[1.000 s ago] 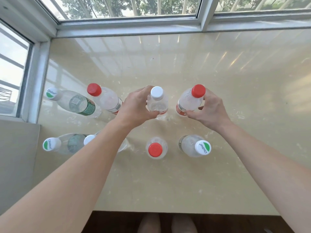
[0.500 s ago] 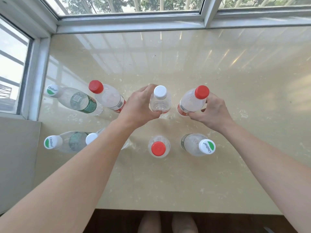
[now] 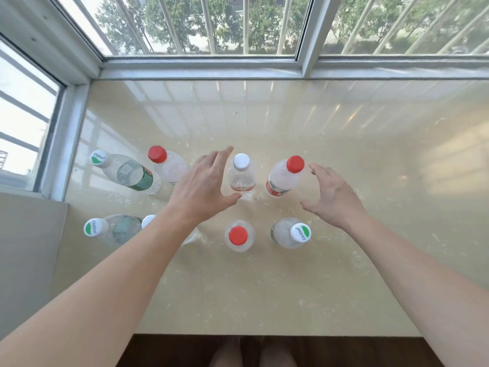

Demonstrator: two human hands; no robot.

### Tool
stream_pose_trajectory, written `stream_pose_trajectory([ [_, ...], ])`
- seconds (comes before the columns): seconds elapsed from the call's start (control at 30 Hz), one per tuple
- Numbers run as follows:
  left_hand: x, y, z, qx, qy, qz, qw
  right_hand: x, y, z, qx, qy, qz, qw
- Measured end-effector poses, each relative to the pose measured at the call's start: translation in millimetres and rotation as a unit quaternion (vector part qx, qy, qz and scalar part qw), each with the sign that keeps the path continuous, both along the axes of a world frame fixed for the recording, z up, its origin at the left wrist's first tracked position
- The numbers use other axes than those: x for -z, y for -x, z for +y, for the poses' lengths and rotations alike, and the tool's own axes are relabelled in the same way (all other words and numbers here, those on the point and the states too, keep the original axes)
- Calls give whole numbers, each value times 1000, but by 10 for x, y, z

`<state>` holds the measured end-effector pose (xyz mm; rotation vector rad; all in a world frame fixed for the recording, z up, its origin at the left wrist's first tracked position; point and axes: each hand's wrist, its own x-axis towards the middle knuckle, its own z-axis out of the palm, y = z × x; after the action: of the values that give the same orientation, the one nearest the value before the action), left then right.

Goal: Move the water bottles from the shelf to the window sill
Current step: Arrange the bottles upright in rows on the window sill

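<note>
Your left hand (image 3: pixel 203 181) and right hand (image 3: pixel 330 197) are spread, gripping nothing.
The left is just beside the white-capped bottle (image 3: pixel 241 178), the right just beside the red-capped bottle (image 3: pixel 283 181); both bottles stand on the window sill (image 3: pixel 264 287), among other water bottles (image 3: pixel 239 235).

Aluminium window frame (image 3: pixel 201 63), 2 sides meeting at the corner. Vertical bars (image 3: pixel 206 22) outside the glass. Green trees (image 3: pixel 264 19) beyond. Grey wall (image 3: pixel 26 247), left. Dark floor (image 3: pixel 172 350) below.
</note>
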<state>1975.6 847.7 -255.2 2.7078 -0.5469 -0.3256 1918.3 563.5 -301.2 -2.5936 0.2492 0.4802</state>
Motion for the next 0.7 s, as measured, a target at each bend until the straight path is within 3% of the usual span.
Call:
stream_pose_trajectory([
  [0.13,-460,267,68,19,-61,-63,996,-606,224,-50,-49,111,-66,990],
  [0.27,-968,630,223,10,-77,-134,988,-1075,456,-80,-76,155,-165,971],
  [0.47,-1450,1302,818,-69,-111,-151,980,-1536,688,347,-89,129,-242,957],
  [0.7,-1452,1866,1581,-162,-135,-108,972,-1821,1007,1487,-169,57,-312,933],
])
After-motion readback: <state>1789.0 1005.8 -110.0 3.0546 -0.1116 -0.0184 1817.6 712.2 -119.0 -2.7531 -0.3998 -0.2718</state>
